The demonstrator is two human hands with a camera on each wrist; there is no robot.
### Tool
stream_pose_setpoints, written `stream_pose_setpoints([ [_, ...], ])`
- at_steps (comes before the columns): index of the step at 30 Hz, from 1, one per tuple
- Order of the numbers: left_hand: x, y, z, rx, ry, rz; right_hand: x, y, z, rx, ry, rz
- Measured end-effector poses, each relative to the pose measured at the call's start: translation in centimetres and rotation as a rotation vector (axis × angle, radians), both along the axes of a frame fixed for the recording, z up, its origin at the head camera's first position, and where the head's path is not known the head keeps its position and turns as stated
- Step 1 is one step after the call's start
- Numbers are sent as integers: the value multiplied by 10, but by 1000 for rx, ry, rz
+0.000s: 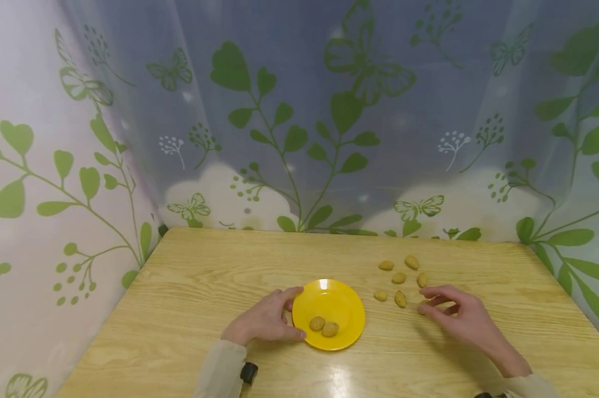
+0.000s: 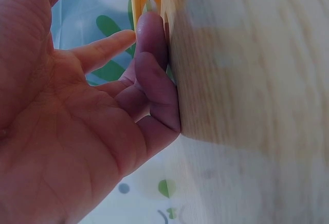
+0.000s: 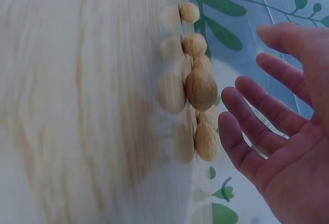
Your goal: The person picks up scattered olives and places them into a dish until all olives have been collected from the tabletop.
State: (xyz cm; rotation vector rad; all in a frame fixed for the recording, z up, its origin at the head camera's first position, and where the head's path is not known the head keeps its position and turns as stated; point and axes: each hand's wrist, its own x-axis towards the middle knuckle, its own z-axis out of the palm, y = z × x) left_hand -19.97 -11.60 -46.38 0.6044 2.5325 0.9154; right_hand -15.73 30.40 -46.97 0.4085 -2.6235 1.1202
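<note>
A yellow plate [image 1: 346, 337] rests on the wooden table, with two small, yellow-brown, walnut-like lumps [image 1: 331, 329] at its near side. My left hand [image 1: 264, 319] holds the plate's left rim, thumb at the near edge and forefinger at the far edge. In the left wrist view, curled fingers [image 2: 154, 80] of that hand lie against the tabletop. To the right of the plate, several more lumps [image 1: 399, 278] are scattered on the wood. My right hand [image 1: 465, 318] hovers just to their right, its fingers loosely bent and spread. In the right wrist view, nothing sits in that hand.
The wooden table [image 1: 204, 265] reaches back to a curtain [image 1: 289, 110] printed with green leaves and butterflies. More of this printed cloth [image 1: 35, 166] hangs along the left side. A dark band [image 1: 249, 373] sits at my left wrist.
</note>
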Motion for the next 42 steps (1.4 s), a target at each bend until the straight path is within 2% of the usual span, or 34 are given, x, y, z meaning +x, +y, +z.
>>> stream_pose_setpoints([
  [11, -1, 0, 0, -9, 0, 0, -1, 10, 0, 7, -130, -44],
  [21, 1, 1, 1, 10, -7, 0, -4, 16, -5, 76, -195, -74],
  [37, -1, 0, 0, 7, -20, 13, -10, 14, -10, 112, -191, -35],
  [42, 0, 0, -1, 11, -29, 16, -11, 12, -11, 110, -164, -7],
])
